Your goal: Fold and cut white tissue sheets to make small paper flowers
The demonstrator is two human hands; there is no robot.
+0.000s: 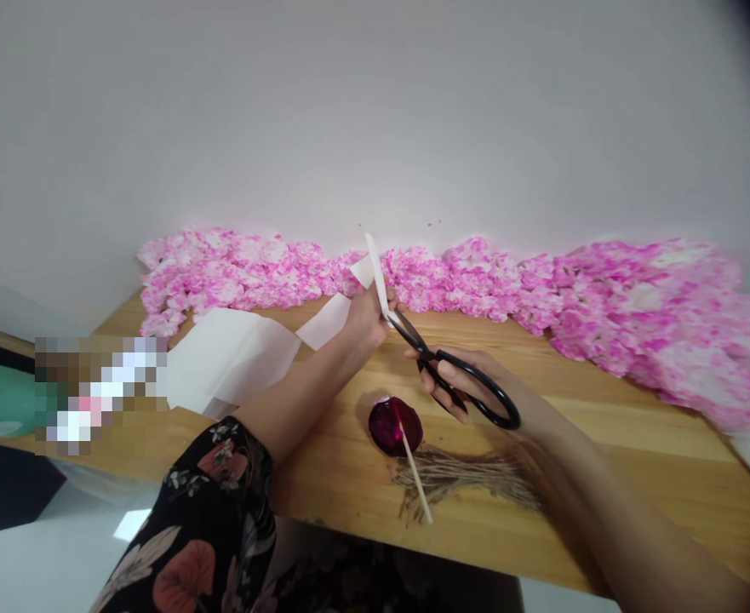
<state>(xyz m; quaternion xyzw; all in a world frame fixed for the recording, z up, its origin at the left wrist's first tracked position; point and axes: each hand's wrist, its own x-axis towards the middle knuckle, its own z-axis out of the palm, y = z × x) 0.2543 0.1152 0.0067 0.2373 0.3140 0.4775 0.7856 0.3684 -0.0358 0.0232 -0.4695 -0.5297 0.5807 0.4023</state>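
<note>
My left hand (373, 313) is closed on a narrow folded piece of white paper (376, 268), whose upper end sticks up above the fingers. In my right hand (457, 380) is a pair of black-handled scissors (477, 396), with fingers around the loops. The blade tips meet the lower end of the paper beside my left fingers. Below the hands stands a small dark magenta bowl (395, 426) with a thin pale stick (417, 477) leaning out of it. A bundle of brown twine strands (477, 475) lies beside the bowl.
Heaps of pink and white artificial flowers (234, 268) line the wall along the back of the wooden table (336, 502), with a larger pile (681, 315) at right. White paper sheets (227, 353) lie left of my forearm. A green object (4, 400) is at far left, near a blurred-out patch.
</note>
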